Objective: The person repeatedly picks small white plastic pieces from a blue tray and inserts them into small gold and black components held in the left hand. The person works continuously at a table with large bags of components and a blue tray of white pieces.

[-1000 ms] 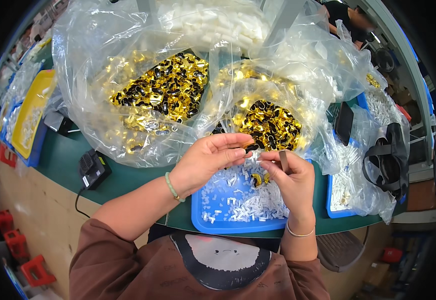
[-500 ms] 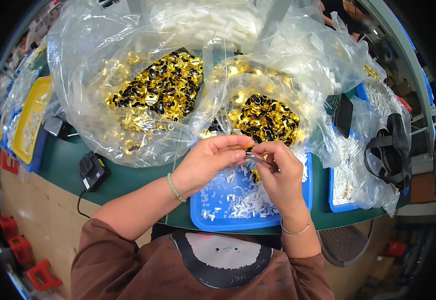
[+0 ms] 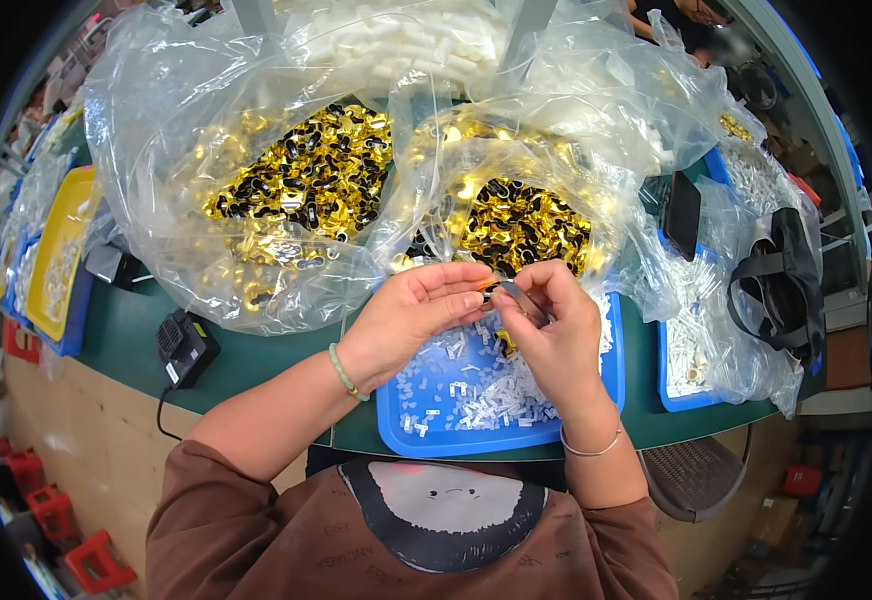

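Note:
My left hand (image 3: 418,312) and my right hand (image 3: 554,330) meet above a blue tray (image 3: 501,438) strewn with small white plastic pieces (image 3: 476,392). The left fingertips pinch a small gold and black piece (image 3: 490,289). In the right hand lies a thin dark metal tool (image 3: 524,301), its tip against that piece. Just behind the hands an open clear bag holds a heap of gold and black pieces (image 3: 526,226).
A second clear bag of gold and black pieces (image 3: 301,190) lies to the left, a bag of white parts (image 3: 406,40) behind. A black adapter (image 3: 184,347) sits at the green table's front edge. Right: another blue tray (image 3: 674,395), a dark phone (image 3: 683,215), black straps (image 3: 786,290). Yellow tray (image 3: 56,255) far left.
My right hand has drawn in toward the left hand until the fingertips meet. The left hand has stayed almost in place over the tray.

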`<state>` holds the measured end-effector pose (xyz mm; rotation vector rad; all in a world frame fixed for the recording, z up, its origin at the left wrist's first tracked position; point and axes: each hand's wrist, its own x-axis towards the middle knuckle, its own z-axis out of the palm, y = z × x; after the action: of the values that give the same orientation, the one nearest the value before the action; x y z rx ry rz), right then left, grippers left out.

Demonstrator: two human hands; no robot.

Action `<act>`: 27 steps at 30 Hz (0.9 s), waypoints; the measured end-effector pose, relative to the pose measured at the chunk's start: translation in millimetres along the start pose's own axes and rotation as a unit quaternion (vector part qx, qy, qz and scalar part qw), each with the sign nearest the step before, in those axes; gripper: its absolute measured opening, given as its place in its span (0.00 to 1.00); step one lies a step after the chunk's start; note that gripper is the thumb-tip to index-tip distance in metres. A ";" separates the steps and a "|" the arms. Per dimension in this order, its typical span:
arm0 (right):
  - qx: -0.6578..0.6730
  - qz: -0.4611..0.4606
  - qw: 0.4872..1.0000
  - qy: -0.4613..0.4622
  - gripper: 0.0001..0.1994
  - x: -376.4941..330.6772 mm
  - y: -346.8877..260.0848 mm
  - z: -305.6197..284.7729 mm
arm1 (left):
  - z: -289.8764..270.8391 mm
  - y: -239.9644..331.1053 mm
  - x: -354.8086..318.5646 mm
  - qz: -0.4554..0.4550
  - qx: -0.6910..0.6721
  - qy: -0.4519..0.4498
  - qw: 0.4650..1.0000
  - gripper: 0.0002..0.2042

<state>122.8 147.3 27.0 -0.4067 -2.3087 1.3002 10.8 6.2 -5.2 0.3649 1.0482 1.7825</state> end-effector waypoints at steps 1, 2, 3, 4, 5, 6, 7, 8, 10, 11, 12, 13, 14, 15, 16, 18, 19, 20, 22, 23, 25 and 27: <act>0.001 0.003 1.000 0.002 0.11 -0.3 0.7 0.6 | 0.3 0.2 -0.1 -0.003 0.003 0.003 1.000 0.17; -0.009 -0.012 1.000 0.005 0.11 -0.4 1.7 1.7 | 0.7 0.7 -0.4 -0.005 0.006 0.007 1.000 0.17; -0.019 -0.027 0.999 0.008 0.11 -0.4 3.0 3.3 | 0.9 1.2 -0.8 -0.007 0.009 0.010 1.000 0.17; -0.029 -0.042 0.999 0.011 0.12 -0.6 4.1 4.4 | 1.1 1.4 -0.6 -0.008 0.009 0.010 1.000 0.17; -0.038 -0.048 0.998 0.015 0.12 -0.9 4.8 5.1 | 1.2 1.6 -0.4 -0.009 0.009 0.010 1.000 0.17; -0.046 -0.055 0.997 0.018 0.12 -1.3 5.2 5.7 | 1.3 1.7 -0.1 -0.010 0.010 0.009 1.000 0.17; -0.053 -0.060 0.997 0.022 0.12 -1.8 5.8 6.9 | 1.1 1.4 -0.3 -0.009 0.009 0.010 1.000 0.17; -0.056 -0.071 0.996 0.028 0.13 -2.0 6.2 8.1 | 1.0 1.0 -0.5 -0.008 0.008 0.012 1.000 0.17; -0.061 -0.091 0.993 0.040 0.13 -2.0 6.7 10.5 | 0.9 0.1 -0.5 -0.004 0.008 0.012 1.000 0.16; -0.072 -0.091 0.992 0.041 0.13 -2.3 4.9 10.8 | 0.8 -0.3 -0.5 0.000 0.009 0.011 1.000 0.16; -0.082 -0.090 0.992 0.042 0.14 -3.1 1.5 10.3 | 0.6 -0.8 -0.4 0.003 0.010 0.010 1.000 0.16; -0.092 -0.090 0.991 0.043 0.14 -3.5 -1.3 10.1 | 0.1 -1.0 -0.5 0.005 0.006 0.008 1.000 0.16; -0.097 -0.093 0.990 0.045 0.14 -3.8 -2.7 10.3 | -0.8 -1.4 -0.6 0.006 0.003 0.006 1.000 0.16; -0.103 -0.095 0.989 0.046 0.14 -4.1 -3.8 10.6 | -1.7 -1.8 -0.7 0.008 -0.001 0.004 1.000 0.16; -0.109 -0.098 0.988 0.048 0.14 -4.0 -4.4 10.5 | -2.3 -2.1 -0.4 0.008 0.005 0.001 1.000 0.16; -0.106 -0.093 0.989 0.049 0.14 -2.9 -1.4 9.0 | -3.2 -2.2 0.1 0.007 0.017 -0.006 1.000 0.15; -0.103 -0.091 0.989 0.049 0.14 -2.3 0.7 8.1 | -2.6 -1.4 -0.2 0.005 0.012 -0.006 1.000 0.15; -0.075 -0.073 0.994 0.044 0.14 -2.5 2.8 7.3 | -1.5 -0.1 -0.7 0.003 0.006 -0.007 1.000 0.15; -0.019 -0.036 0.999 0.033 0.14 -3.5 6.5 5.0 | -0.4 2.0 -1.0 -0.001 -0.009 -0.001 1.000 0.15; -0.012 -0.025 0.999 0.025 0.15 -3.2 4.9 0.1 | -0.5 3.1 -0.4 -0.003 -0.018 0.006 1.000 0.15; -0.024 -0.033 0.999 0.020 0.15 -0.6 1.7 -2.7 | -0.9 3.9 -0.2 -0.003 -0.030 0.010 0.999 0.15; -0.027 -0.037 0.999 -0.001 0.16 0.0 0.7 -2.9 | -1.7 3.8 -1.0 0.001 -0.036 0.007 0.999 0.15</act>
<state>124.4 149.7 27.7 -0.3331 -2.3426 1.2055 7.8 4.0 -3.0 0.3106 0.9910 1.8209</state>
